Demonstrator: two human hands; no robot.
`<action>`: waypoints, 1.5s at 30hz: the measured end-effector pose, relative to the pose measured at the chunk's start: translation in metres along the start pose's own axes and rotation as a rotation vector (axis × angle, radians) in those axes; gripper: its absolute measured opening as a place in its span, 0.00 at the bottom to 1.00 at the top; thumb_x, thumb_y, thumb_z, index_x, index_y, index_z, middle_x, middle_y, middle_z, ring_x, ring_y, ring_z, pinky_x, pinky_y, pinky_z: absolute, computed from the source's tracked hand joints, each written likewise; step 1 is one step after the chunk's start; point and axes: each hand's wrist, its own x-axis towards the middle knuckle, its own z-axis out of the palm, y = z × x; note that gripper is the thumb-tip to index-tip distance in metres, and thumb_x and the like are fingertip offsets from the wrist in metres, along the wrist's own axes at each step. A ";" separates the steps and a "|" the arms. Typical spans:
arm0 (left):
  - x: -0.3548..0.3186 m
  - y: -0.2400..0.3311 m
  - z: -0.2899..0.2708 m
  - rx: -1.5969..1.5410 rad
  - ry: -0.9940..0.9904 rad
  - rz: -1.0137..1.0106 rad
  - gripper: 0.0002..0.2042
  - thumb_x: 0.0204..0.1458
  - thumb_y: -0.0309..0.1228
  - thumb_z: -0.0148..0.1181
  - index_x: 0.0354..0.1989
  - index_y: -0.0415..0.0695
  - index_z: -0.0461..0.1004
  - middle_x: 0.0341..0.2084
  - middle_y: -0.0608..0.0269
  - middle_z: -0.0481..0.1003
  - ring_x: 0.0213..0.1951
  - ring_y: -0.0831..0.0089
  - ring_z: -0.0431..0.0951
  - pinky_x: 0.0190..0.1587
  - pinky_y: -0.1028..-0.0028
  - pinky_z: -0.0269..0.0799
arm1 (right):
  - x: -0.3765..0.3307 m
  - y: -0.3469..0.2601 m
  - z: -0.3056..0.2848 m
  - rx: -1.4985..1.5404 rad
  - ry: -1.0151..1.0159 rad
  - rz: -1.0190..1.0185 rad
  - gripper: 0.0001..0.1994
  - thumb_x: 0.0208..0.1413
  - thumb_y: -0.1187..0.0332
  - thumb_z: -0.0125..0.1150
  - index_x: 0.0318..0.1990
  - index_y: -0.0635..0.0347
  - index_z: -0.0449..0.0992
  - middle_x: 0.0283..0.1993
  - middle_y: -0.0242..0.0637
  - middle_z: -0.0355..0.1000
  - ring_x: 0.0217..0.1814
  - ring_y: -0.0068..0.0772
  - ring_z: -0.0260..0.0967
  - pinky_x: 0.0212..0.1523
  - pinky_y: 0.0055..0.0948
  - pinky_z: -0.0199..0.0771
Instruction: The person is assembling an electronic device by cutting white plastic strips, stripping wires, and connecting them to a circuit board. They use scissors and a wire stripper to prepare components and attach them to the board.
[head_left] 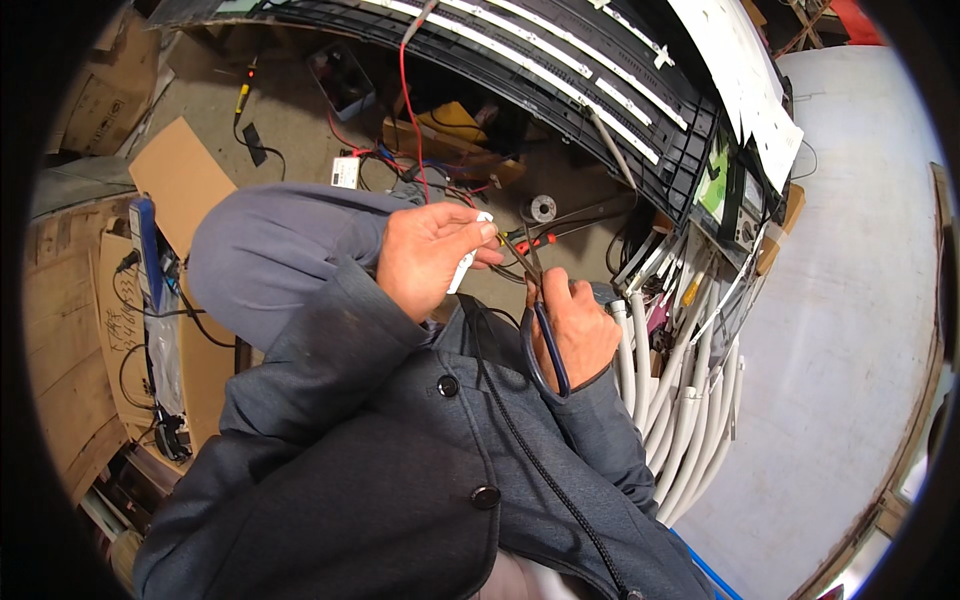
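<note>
My left hand (pixel 432 258) is closed on a short white strip (pixel 464 268), pinched between thumb and fingers. The strip pokes out above and below the grip. My right hand (pixel 582 328) is wrapped round the dark blue handles of a pair of scissors (pixel 545 345). The thin metal blades stand apart and point up toward the fingers of my left hand. From this view I cannot tell whether the blades touch the strip. Both hands are close together in front of my jacket.
A black panel frame with white strips (pixel 560 75) stretches across the top. Right of my hands are bundled pale tubes (pixel 700 420). A solder spool (pixel 541 208), a red-handled screwdriver (pixel 535 243) and a white box with red leads (pixel 345 172) lie ahead. Cardboard (pixel 180 180) is at left.
</note>
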 end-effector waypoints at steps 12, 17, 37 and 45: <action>0.001 -0.008 -0.002 -0.051 -0.021 0.033 0.11 0.58 0.23 0.63 0.45 0.29 0.75 0.36 0.50 0.81 0.36 0.66 0.84 0.40 0.72 0.81 | 0.004 0.010 -0.004 0.085 -0.068 -0.060 0.13 0.61 0.61 0.62 0.32 0.56 0.67 0.24 0.44 0.70 0.21 0.55 0.70 0.19 0.47 0.67; 0.001 -0.002 0.000 -0.022 -0.001 -0.004 0.11 0.59 0.23 0.62 0.46 0.29 0.75 0.37 0.48 0.81 0.36 0.66 0.84 0.41 0.72 0.82 | 0.001 0.004 -0.003 0.005 -0.029 -0.027 0.11 0.61 0.61 0.61 0.34 0.55 0.68 0.26 0.45 0.68 0.22 0.53 0.71 0.21 0.47 0.67; -0.001 0.005 0.000 -0.009 0.005 -0.052 0.10 0.59 0.23 0.63 0.45 0.30 0.75 0.36 0.49 0.81 0.36 0.66 0.85 0.40 0.73 0.82 | 0.000 0.005 0.001 0.016 -0.007 -0.042 0.11 0.61 0.60 0.61 0.34 0.55 0.68 0.25 0.44 0.69 0.21 0.53 0.71 0.19 0.46 0.67; 0.000 -0.003 -0.004 -0.022 -0.046 -0.008 0.10 0.59 0.23 0.63 0.45 0.30 0.75 0.36 0.49 0.81 0.36 0.66 0.85 0.40 0.73 0.82 | 0.005 0.013 -0.009 0.155 -0.089 -0.093 0.12 0.60 0.63 0.63 0.31 0.56 0.67 0.23 0.45 0.68 0.21 0.54 0.70 0.19 0.47 0.67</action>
